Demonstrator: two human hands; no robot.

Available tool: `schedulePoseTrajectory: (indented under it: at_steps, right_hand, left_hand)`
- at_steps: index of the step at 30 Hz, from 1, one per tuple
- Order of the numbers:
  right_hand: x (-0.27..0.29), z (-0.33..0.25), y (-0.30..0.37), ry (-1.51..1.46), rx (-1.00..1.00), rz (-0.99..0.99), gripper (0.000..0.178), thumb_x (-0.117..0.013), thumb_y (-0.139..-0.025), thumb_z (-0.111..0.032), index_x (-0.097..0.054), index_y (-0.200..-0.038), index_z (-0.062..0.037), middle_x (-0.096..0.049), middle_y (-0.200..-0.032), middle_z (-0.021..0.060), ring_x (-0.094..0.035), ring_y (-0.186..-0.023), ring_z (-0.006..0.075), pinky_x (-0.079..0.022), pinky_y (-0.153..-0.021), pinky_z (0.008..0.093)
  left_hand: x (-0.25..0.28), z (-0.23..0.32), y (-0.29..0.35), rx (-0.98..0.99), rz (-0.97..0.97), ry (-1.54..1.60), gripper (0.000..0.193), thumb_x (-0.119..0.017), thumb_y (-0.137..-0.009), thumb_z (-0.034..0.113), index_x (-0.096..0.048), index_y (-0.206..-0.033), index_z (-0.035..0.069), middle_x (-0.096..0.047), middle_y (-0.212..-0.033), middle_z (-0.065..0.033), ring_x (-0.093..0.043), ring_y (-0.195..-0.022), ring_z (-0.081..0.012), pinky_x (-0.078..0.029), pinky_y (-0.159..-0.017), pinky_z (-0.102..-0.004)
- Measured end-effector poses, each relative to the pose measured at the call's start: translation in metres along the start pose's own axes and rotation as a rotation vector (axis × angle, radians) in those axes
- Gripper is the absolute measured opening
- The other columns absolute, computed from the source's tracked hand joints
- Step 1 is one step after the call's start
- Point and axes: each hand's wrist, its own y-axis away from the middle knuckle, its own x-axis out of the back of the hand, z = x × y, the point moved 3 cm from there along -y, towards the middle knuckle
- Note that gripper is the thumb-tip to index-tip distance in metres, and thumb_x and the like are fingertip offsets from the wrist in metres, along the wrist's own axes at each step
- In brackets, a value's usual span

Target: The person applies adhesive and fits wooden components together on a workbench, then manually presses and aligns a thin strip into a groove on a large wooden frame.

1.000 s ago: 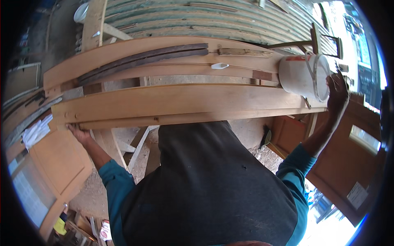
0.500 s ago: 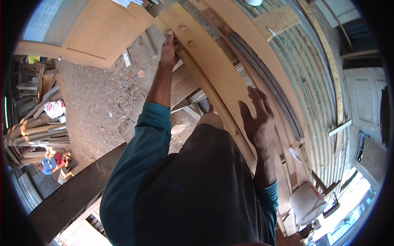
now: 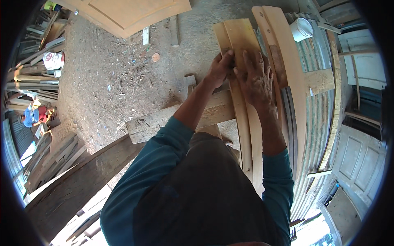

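A wide pale wooden board stretches away in front of me, with a narrower plank along its left side. My left hand curls over the plank's left edge near the far end, its thumb on top and its other fingers mostly hidden. Close beside it, my right hand lies on the wide board, palm down, fingers stretched forward and slightly apart. Beneath the boards, a thick rough timber runs crosswise.
More long boards lie to the right, with a dark strip on them. A white bucket stands beyond, near corrugated sheets. A panelled door is at the far left. Another person sits by stacked wood.
My right hand has moved forward along the board and settled beside my left hand. My left hand still holds the edge. The view has shifted, showing more floor beyond the boards' far ends.
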Motion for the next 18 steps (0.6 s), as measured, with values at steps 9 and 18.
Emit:
schedulePoseTrajectory:
  at_steps: [9,18]
  right_hand:
    - [-0.004,-0.003,-0.004,0.200,0.130,0.014,0.056,-0.058,-0.102,-0.040,-0.049,-0.151,-0.0147,-0.049,-0.150,0.0185,-0.046,-0.137,0.0416,-0.041,-0.110,0.0576]
    - [-0.002,-0.013,-0.006,0.162,0.113,-0.058,0.054,-0.054,-0.106,-0.037,-0.048,-0.151,-0.0075,-0.046,-0.152,0.0195,-0.042,-0.142,0.0402,-0.038,-0.116,0.0534]
  left_hand:
    - [-0.004,-0.006,0.003,0.113,0.045,-0.031,0.036,-0.056,-0.106,0.038,-0.061,-0.124,0.007,-0.067,-0.102,-0.0045,-0.065,-0.091,-0.0133,-0.058,-0.074,-0.0327]
    - [-0.004,-0.002,0.005,-0.153,-0.002,0.012,0.044,-0.054,-0.107,0.032,-0.053,-0.138,0.001,-0.066,-0.122,-0.0111,-0.064,-0.109,-0.0199,-0.058,-0.089,-0.0356]
